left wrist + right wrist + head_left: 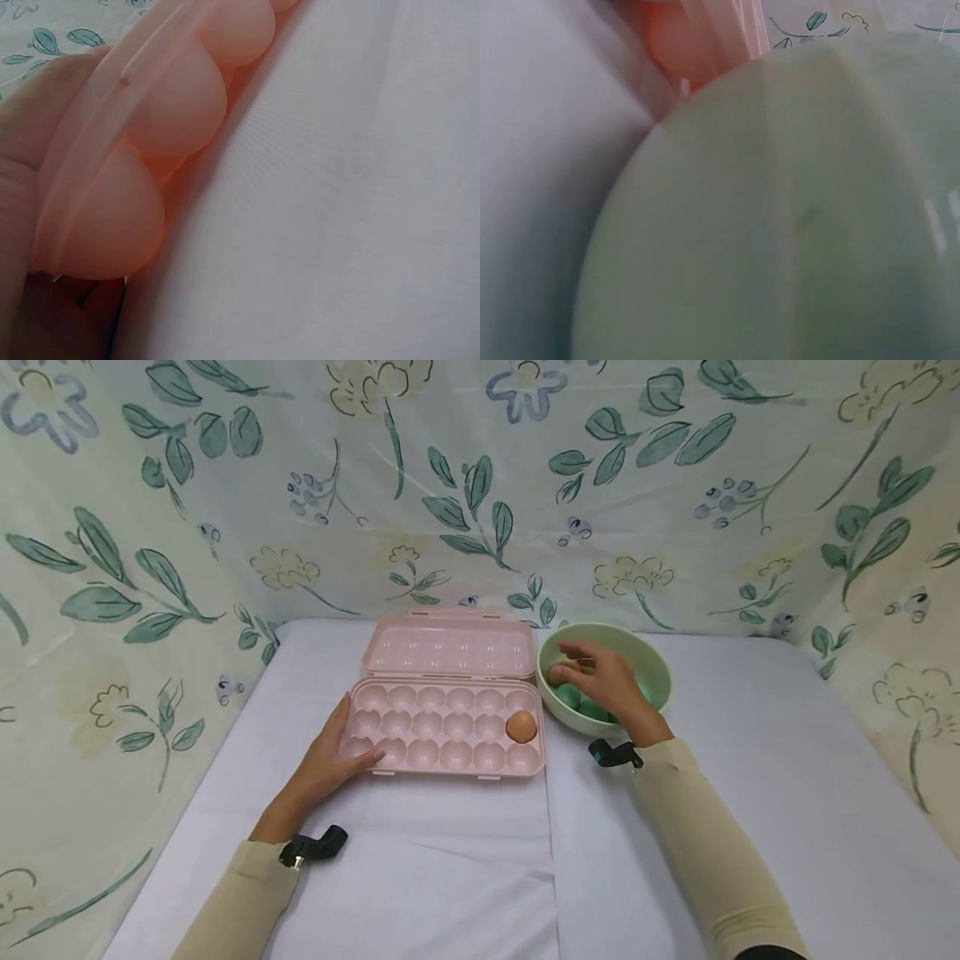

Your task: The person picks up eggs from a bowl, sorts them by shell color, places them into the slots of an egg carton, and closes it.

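Note:
A pink egg carton (442, 727) lies unfolded, its lid (450, 647) tipped back behind the cupped base. One brown egg (521, 727) sits in the right-hand column, middle row. My left hand (322, 760) grips the carton's left end, thumb along the front edge; in the left wrist view, fingers wrap its rim and underside. Over the pale green bowl (660, 672), my right hand (607, 681) reaches in with thumb and fingers parted and bent. Beside the fingertips a brown egg (555, 675) partly shows among green eggs (568, 696). The right wrist view shows mainly the bowl's outside.
The bowl stands against the carton's right side on a white-covered table (450, 877). A floral cloth (450, 485) hangs behind and at both sides. Each wrist wears a black camera mount (313, 846).

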### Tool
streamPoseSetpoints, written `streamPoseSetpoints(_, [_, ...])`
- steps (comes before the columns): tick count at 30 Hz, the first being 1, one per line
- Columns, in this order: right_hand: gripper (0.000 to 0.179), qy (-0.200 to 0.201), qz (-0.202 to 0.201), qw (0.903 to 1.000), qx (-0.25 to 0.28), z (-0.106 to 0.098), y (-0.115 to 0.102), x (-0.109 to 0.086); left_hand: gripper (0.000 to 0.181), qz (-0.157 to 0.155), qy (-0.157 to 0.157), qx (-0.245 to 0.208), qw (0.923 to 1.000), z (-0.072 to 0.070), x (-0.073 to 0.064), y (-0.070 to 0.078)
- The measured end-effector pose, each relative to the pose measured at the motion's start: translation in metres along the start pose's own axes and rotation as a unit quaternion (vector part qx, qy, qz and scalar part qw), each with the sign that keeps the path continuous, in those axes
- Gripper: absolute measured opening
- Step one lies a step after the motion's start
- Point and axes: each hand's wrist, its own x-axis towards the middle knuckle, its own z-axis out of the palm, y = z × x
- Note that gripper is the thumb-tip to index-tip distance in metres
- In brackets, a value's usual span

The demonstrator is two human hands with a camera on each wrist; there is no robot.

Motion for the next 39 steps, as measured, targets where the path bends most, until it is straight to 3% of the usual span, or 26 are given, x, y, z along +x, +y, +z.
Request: streamPoseSetpoints(39, [0.049, -0.051, 0.014, 0.9969, -0.058, 0.0063, 0.0052, 0.0042, 0.116, 0.016, 0.002, 0.001, 0.9999, 0.0013, -0.0003, -0.0030])
